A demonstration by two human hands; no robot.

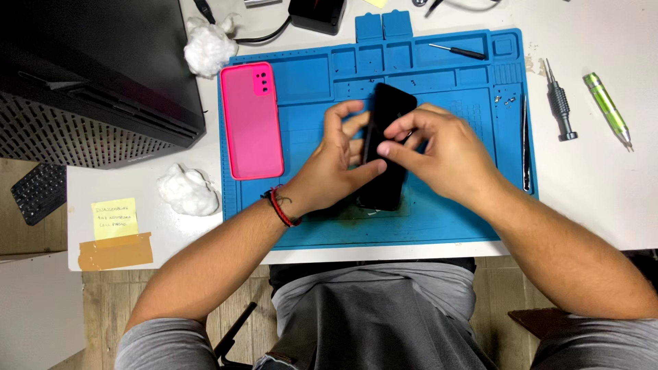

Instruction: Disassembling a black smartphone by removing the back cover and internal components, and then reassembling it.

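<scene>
Lap: grey trousers (pixel 373 315) at bottom of frame, nearest the lens; both forearms reach forward from here over the table edge.
Left hand: left hand (pixel 329 171), red and black cord bracelet (pixel 281 207) at the wrist; fingers curled and clenched on the near-left edge of the black smartphone (pixel 385 147), thumb pressed on its face.
Right hand: right hand (pixel 442 152) grasps the same phone from the other side; thumb and forefinger pinch its long edge near mid-length.
Phone: dark, held tilted on its long edge between both hands, lower end at or just above the mat; contact with mat cannot be told.
Mat: blue silicone repair mat (pixel 452 219) with moulded compartments, beneath both hands.
Left of left fingers: pink phone case (pixel 252 122) lying flat on the mat, camera cut-out at far corner.
Beyond fingertips: small black screwdriver (pixel 458 51) in a far compartment; tiny screws (pixel 506 101) beyond the right knuckles.
Right of right hand: tweezers (pixel 526 144) along the mat's edge; then, off the mat, grey driver handle (pixel 561 109) and green driver (pixel 607 109).
Far left: two cotton wads (pixel 186 190) (pixel 209 46), yellow sticky note (pixel 114 218), black computer case (pixel 96 75).
</scene>
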